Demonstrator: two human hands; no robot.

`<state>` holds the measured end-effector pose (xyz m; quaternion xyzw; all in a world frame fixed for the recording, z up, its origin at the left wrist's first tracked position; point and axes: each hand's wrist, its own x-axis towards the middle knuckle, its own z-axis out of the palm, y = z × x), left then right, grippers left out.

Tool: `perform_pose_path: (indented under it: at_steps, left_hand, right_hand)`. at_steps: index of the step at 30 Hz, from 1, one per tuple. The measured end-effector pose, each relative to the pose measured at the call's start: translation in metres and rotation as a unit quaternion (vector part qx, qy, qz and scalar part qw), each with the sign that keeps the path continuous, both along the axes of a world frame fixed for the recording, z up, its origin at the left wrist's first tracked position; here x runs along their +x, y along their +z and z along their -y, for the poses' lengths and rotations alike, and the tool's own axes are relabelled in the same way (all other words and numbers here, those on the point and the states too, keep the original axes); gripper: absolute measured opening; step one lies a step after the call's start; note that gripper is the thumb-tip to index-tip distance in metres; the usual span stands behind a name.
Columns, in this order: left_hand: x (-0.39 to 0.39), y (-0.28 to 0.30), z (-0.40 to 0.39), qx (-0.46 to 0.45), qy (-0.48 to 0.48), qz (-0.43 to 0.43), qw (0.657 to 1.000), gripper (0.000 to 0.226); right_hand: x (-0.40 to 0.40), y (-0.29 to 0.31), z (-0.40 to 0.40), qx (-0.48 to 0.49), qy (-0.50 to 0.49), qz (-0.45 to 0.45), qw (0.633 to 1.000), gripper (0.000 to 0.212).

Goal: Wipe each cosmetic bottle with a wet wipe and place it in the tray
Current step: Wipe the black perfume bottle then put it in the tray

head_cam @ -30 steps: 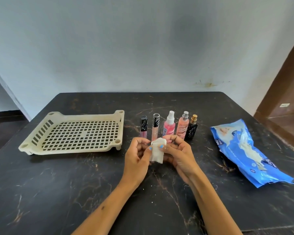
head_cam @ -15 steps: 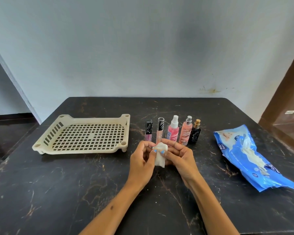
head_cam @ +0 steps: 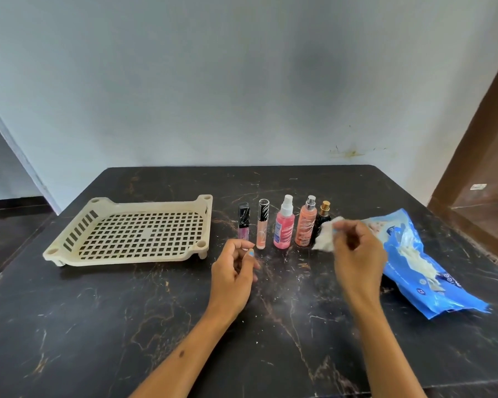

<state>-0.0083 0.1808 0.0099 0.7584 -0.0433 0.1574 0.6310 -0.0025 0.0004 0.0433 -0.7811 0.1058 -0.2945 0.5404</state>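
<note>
The right hand (head_cam: pixel 357 254) pinches a crumpled wet wipe (head_cam: pixel 325 235) beside the black perfume bottle (head_cam: pixel 322 222). The left hand (head_cam: pixel 233 271) hangs relaxed, holding nothing. Five bottles stand upright on the tabletop (head_cam: pixel 127 326), right of the tray (head_cam: pixel 78 225).

My hands have parted: the right hand (head_cam: pixel 357 254) now carries the crumpled wipe (head_cam: pixel 325 238) alone over to the black bottle (head_cam: pixel 322 222), while my left hand (head_cam: pixel 235 271) has let go, fingers loosely curled.
</note>
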Motion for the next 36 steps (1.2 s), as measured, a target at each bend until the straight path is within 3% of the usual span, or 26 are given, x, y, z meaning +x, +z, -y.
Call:
perform_pose_path:
  at_steps: [3,7,12,23,27,32,36]
  left_hand:
    - [0.0,0.0,0.0,0.001,0.0,0.004,1.0,0.013]
    - [0.0,-0.001,0.0,0.005,0.002,0.004,1.0,0.013]
    - [0.001,-0.002,0.0,0.009,0.004,0.001,1.0,0.013]
    - [0.001,0.0,-0.001,0.018,-0.001,0.012,1.0,0.012]
    - [0.004,-0.004,-0.001,0.008,-0.005,0.032,0.999,0.006]
    - [0.005,-0.01,-0.003,-0.044,-0.053,0.054,0.996,0.053]
    - [0.004,-0.006,-0.002,-0.101,-0.14,-0.006,0.985,0.085]
  right_hand:
    - [0.019,0.016,0.016,-0.115,-0.083,0.009,0.99,0.022]
    - [0.053,0.023,0.027,-0.217,-0.032,-0.047,0.974,0.029]
    - [0.07,0.025,0.023,-0.233,0.013,-0.072,0.97,0.029]
    - [0.039,0.033,0.034,-0.198,-0.036,-0.056,0.978,0.036]
    - [0.009,0.047,0.024,-0.197,0.047,-0.035,0.979,0.031]
    - [-0.001,0.049,-0.009,-0.052,0.244,-0.056,0.967,0.016]
    - [0.008,0.04,-0.035,-0.02,0.309,-0.079,0.947,0.012]
